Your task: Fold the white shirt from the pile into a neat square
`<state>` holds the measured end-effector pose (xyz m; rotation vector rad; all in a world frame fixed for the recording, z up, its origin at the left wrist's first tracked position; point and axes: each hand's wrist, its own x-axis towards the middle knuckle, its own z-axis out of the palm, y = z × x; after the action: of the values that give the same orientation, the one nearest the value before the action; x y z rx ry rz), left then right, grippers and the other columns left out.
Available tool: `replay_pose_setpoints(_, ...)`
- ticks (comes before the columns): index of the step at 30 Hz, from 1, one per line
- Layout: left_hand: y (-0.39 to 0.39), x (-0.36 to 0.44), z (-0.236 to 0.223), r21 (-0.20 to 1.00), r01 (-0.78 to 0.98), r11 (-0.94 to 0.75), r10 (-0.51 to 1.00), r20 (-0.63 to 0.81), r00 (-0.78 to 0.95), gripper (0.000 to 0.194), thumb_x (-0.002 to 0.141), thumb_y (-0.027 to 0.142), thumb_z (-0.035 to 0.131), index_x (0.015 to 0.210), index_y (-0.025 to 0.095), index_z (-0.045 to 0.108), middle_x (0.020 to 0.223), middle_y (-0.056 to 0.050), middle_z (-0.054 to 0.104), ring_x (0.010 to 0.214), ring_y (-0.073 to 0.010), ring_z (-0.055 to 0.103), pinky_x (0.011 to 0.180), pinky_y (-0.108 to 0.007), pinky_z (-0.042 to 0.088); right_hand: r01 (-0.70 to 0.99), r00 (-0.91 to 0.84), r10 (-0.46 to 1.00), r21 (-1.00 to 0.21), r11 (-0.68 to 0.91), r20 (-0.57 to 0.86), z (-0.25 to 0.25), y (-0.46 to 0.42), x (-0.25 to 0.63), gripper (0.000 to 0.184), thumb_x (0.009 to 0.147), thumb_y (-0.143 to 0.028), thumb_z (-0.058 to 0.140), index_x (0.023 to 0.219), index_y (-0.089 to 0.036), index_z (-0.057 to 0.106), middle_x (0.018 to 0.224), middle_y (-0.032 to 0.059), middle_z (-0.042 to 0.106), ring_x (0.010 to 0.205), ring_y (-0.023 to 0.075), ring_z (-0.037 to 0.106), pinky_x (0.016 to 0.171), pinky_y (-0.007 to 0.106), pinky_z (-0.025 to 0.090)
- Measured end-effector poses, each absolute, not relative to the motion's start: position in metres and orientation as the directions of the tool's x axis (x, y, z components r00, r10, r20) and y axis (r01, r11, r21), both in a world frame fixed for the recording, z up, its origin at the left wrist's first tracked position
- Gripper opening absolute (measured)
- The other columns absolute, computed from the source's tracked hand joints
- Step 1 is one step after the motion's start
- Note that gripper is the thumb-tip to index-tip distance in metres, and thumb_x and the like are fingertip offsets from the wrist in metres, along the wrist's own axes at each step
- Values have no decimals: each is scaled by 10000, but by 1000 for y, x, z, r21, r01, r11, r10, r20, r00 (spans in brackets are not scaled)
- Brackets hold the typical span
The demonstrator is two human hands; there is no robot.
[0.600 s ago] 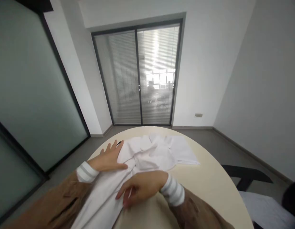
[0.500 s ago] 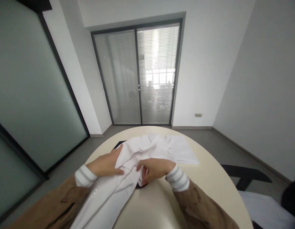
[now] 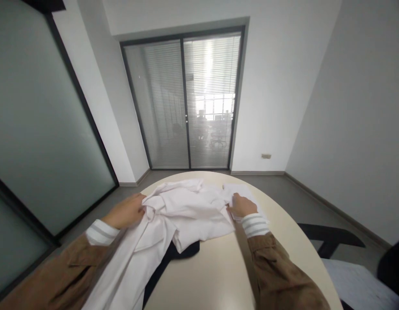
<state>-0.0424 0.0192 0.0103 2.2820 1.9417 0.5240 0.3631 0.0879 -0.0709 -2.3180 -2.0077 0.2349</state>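
Left hand (image 3: pixel 126 211) is gripping a bunched fold of the white shirt (image 3: pixel 186 211) at its left edge, fingers closed on the cloth. Right hand (image 3: pixel 242 206) is pinching the shirt's right edge, fingers narrowed on the fabric. The shirt is lying spread across the far half of the round table (image 3: pixel 219 267), one part trailing off the near left edge. A dark cloth (image 3: pixel 183 252) is showing beneath it, near side

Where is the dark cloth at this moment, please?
In the head view, the dark cloth lies on the round table, near its left edge, mostly covered by the white shirt.
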Motion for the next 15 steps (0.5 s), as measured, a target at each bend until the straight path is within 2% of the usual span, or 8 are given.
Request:
replay_pose_setpoints(2, 11, -26, 5, 204, 943, -263, 942, 267, 205, 650, 791, 283, 560, 1428, 177, 490, 1495, -140, 484, 1360, -342, 467, 1119, -451, 374, 968, 210, 977, -137, -211, -27, -78, 90, 367, 649, 773, -510, 719, 1276, -137, 548, 1313, 233, 557, 1228, 377, 534, 888, 451, 454)
replay_pose_setpoints(4, 1, -3, 2, 131, 913, -387, 885, 331, 328, 777, 832, 332, 566, 1550, 212, 292, 1633, -127, 226, 1482, -350, 252, 1173, -497, 274, 962, 237, 971, -132, -239, -26, -84, 92, 370, 654, 758, -508, 734, 1270, -139, 558, 1347, 230, 529, 1263, 385, 495, 908, 468, 451)
replay_pose_setpoints(5, -2, 9, 1, 82, 899, -431, 863, 330, 384, 820, 827, 406, 610, 1558, 244, 276, 1656, -119, 134, 1502, -386, 157, 1178, -542, 230, 960, 240, 970, -138, -242, -32, -86, 93, 370, 603, 791, -488, 707, 1260, -135, 568, 1335, 229, 540, 1258, 381, 503, 910, 467, 453)
replay_pose_setpoints(7, -4, 29, -5, 25, 897, -441, 861, 296, 414, 957, 708, 540, 747, 1534, 300, 328, 1666, -116, 54, 1492, -472, 36, 1157, -623, 180, 950, 262, 965, -168, -262, -24, -88, 94, 370, 459, 885, -427, 600, 1224, -118, 593, 1275, 231, 588, 1227, 365, 543, 906, 445, 461)
replay_pose_setpoints(9, 2, 40, -14, 6, 911, -413, 883, 246, 399, 937, 676, 526, 792, 1498, 325, 388, 1659, -129, 103, 1472, -494, 139, 1130, -616, 228, 934, 297, 955, -201, -296, -24, -86, 95, 372, 362, 947, -345, 486, 1179, -101, 618, 1206, 238, 633, 1172, 345, 598, 887, 416, 471)
replay_pose_setpoints(11, 14, 41, -23, 18, 938, -347, 915, 225, 334, 674, 805, 424, 701, 1430, 310, 476, 1591, -153, 308, 1359, -426, 429, 1069, -537, 345, 913, 342, 939, -225, -339, -30, -79, 94, 376, 341, 952, -278, 436, 1167, -93, 625, 1178, 249, 649, 1122, 338, 637, 864, 406, 479)
replay_pose_setpoints(13, 29, 35, -27, 67, 957, -283, 937, 235, 260, 389, 913, 345, 556, 1293, 263, 573, 1393, -144, 553, 1164, -332, 609, 969, -437, 434, 888, 391, 920, -262, -378, -3, -65, 91, 385, 347, 940, -246, 419, 1175, -88, 620, 1177, 263, 648, 1091, 342, 653, 846, 413, 484)
replay_pose_setpoints(15, 43, 25, -27, 146, 970, -194, 947, 285, 146, 284, 979, 346, 424, 1152, 221, 611, 1156, -124, 677, 1052, -290, 655, 885, -376, 463, 848, 450, 890, -345, -403, 67, -45, 84, 397, 359, 935, -246, 399, 1173, -90, 618, 1149, 265, 657, 1062, 345, 658, 835, 420, 484)
